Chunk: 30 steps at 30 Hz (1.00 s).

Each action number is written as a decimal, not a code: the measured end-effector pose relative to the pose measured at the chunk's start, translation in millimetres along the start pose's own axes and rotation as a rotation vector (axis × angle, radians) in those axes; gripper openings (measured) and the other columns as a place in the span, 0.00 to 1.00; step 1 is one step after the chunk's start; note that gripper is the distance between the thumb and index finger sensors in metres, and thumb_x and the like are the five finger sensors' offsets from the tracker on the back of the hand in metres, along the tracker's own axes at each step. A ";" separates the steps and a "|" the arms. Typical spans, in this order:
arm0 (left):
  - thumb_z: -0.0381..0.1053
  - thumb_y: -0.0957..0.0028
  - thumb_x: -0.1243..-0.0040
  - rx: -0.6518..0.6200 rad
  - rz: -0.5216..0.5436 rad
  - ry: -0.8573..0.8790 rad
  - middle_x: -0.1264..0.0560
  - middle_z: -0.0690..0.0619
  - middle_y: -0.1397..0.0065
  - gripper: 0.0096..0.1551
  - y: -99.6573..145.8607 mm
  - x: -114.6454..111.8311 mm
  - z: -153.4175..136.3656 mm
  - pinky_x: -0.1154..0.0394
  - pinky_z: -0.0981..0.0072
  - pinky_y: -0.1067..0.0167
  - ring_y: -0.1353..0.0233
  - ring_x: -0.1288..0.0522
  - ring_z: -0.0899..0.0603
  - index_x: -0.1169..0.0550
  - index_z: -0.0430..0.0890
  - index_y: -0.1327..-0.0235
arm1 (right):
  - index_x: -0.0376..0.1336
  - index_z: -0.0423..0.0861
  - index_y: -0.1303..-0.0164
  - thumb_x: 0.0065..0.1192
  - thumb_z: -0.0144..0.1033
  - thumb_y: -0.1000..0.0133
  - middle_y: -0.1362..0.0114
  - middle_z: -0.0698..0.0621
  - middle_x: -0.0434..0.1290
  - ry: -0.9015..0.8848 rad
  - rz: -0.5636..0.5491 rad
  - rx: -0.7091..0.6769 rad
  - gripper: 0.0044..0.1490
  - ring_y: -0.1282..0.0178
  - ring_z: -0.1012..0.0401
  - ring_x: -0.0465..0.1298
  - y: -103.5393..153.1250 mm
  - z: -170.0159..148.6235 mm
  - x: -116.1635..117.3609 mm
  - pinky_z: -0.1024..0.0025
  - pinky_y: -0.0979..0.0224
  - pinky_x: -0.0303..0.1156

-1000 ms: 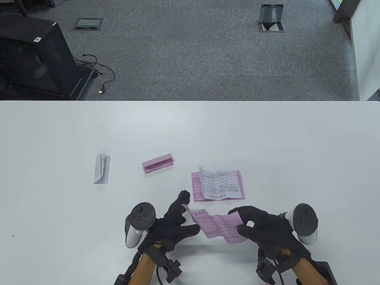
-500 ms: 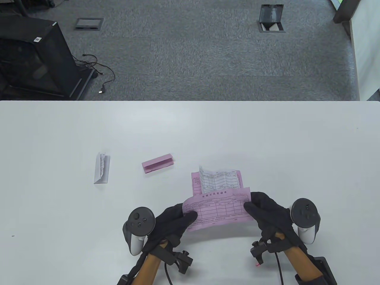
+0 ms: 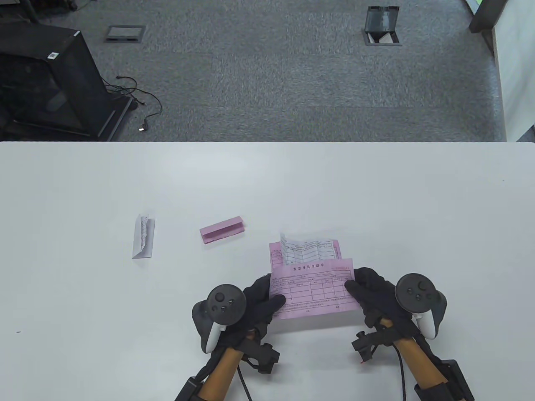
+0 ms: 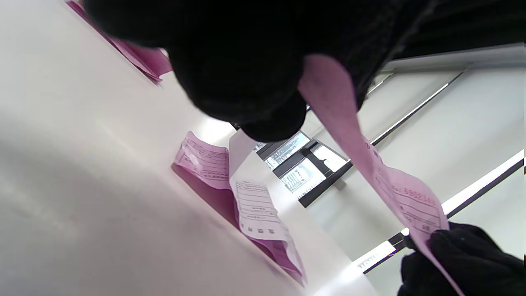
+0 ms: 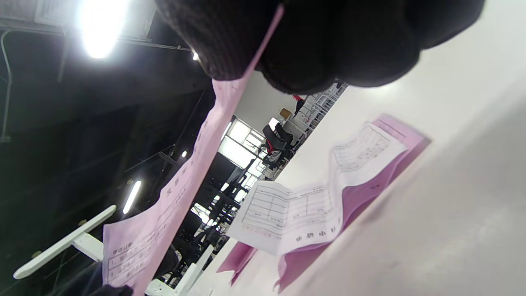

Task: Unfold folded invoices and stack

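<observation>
Both hands hold one unfolded pink invoice (image 3: 313, 289) spread flat above the table. My left hand (image 3: 263, 300) pinches its left edge and my right hand (image 3: 368, 292) pinches its right edge. The sheet also shows in the left wrist view (image 4: 370, 164) and in the right wrist view (image 5: 181, 197). Just beyond it lies the stack (image 3: 307, 252): a white unfolded invoice (image 3: 309, 250) on a pink one (image 3: 276, 259). The stack shows creased in the right wrist view (image 5: 312, 205). A folded pink invoice (image 3: 221, 229) and a folded white invoice (image 3: 143, 236) lie to the left.
The white table (image 3: 83, 292) ends at a far edge with grey carpet behind. A black cabinet (image 3: 46, 79) and cables stand on the floor at the far left.
The pink invoice went from creased and half open to fully spread between both hands. Both hands then carried it forward and right, so its far edge now overlaps the stack's near edge.
</observation>
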<state>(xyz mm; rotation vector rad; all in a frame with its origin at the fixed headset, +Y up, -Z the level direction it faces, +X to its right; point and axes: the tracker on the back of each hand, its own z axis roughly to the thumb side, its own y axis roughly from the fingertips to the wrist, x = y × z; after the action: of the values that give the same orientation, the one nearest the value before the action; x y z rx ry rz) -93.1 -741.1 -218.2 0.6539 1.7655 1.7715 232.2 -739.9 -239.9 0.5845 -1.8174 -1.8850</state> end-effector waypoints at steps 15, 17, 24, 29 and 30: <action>0.53 0.53 0.24 0.174 0.014 -0.213 0.13 0.48 0.53 0.42 -58.0 29.4 49.4 0.20 0.66 0.67 0.65 0.18 0.52 0.29 0.45 0.26 | 0.66 0.50 0.44 0.62 0.43 0.46 0.48 0.48 0.76 0.334 -0.074 0.024 0.22 0.48 0.50 0.76 -51.8 53.1 -12.1 0.43 0.30 0.64; 0.53 0.53 0.24 0.207 -0.014 -0.245 0.13 0.48 0.53 0.43 -67.4 27.9 52.0 0.21 0.65 0.67 0.65 0.18 0.52 0.29 0.45 0.25 | 0.66 0.50 0.43 0.62 0.43 0.46 0.47 0.48 0.76 0.393 -0.072 0.034 0.22 0.47 0.50 0.75 -61.8 56.5 -9.0 0.43 0.30 0.63; 0.54 0.53 0.24 0.284 -0.118 -0.366 0.14 0.49 0.53 0.46 -100.8 8.5 47.7 0.21 0.65 0.66 0.64 0.18 0.52 0.33 0.44 0.23 | 0.66 0.52 0.43 0.62 0.43 0.45 0.42 0.47 0.74 0.608 0.010 0.098 0.21 0.43 0.48 0.73 -94.0 54.3 18.1 0.39 0.28 0.60; 0.53 0.53 0.24 0.315 -0.161 -0.412 0.14 0.49 0.52 0.47 -114.2 -8.9 32.3 0.21 0.64 0.66 0.64 0.18 0.51 0.33 0.44 0.22 | 0.66 0.52 0.43 0.62 0.44 0.46 0.40 0.46 0.74 0.722 0.036 0.125 0.21 0.41 0.47 0.73 -106.7 41.8 39.0 0.38 0.27 0.59; 0.53 0.53 0.24 0.324 -0.164 -0.420 0.14 0.49 0.52 0.47 -115.7 -10.9 30.1 0.21 0.64 0.65 0.64 0.18 0.51 0.33 0.44 0.22 | 0.66 0.52 0.43 0.62 0.44 0.45 0.40 0.46 0.74 0.730 0.042 0.131 0.21 0.41 0.47 0.73 -108.3 38.9 41.9 0.38 0.27 0.59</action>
<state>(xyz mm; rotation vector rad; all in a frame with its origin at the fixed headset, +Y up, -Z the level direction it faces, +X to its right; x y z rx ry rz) -59.7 -728.1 -332.7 0.9076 1.7576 1.1457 172.1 -730.4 -346.2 1.0957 -1.4403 -1.2750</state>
